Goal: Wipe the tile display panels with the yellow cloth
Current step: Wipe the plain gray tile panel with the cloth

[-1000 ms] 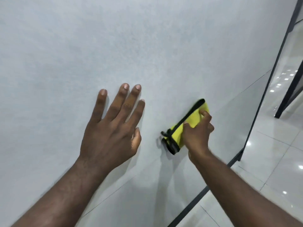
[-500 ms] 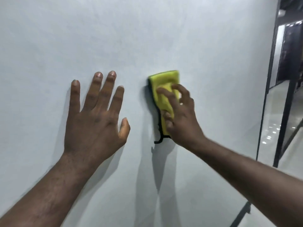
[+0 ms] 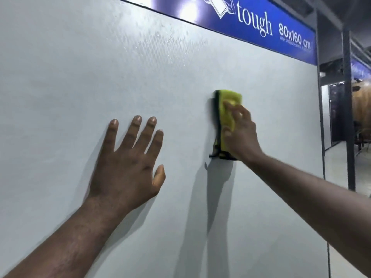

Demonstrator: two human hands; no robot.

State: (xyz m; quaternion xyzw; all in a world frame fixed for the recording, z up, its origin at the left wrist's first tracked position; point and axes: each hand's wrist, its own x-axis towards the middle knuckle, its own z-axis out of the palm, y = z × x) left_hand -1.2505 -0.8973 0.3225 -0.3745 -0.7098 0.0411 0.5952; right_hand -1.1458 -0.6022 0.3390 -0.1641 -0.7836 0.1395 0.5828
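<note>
- Pale grey tile display panel [image 3: 180, 87] fills the whole wall, with a blue sign [image 3: 261, 27] reading "tough 80x160 cm" along its top edge and a dark metal post [image 3: 348, 117] just past its right edge.
- Left hand [image 3: 128, 165] lies flat on the panel, fingers straight and fanned wide, holding nothing. It looks like a brace.
- Right hand [image 3: 241, 135] is the working one. It holds the yellow cloth [image 3: 228, 101] pressed to the panel, fingers bent over its face and thumb low on its left side.
- That cloth is folded into a narrow pad with its long axis running up and down. There is black trim down its left edge, and a loose black end pokes out below the hand.
- It sits to the right of the left hand and higher up, well apart from it, in the right half of the panel.
- Up and to the left, near the sign, a speckled sheen [image 3: 160, 43] catches the light. My guess is the next stroke goes up that way, and the right hand is already the nearer one.
</note>
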